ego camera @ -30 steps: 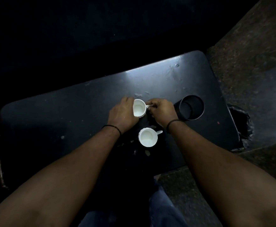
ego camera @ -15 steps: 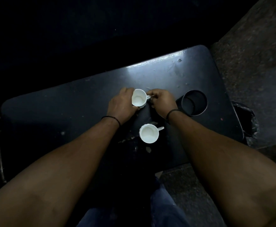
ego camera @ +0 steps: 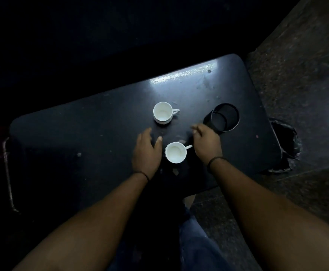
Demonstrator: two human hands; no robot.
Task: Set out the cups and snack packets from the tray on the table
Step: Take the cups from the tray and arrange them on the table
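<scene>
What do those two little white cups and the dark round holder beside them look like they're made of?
Far cup and near cup: probably glazed ceramic, being smooth, bright white, with thin rims and thin loop handles. Round holder: a dark open cylinder with a faintly shiny rim, maybe plastic or metal; the light is too dim to tell.

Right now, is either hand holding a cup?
No. The left hand and right hand flank the near cup, touching neither cup.

2 white cups on dark table
</scene>
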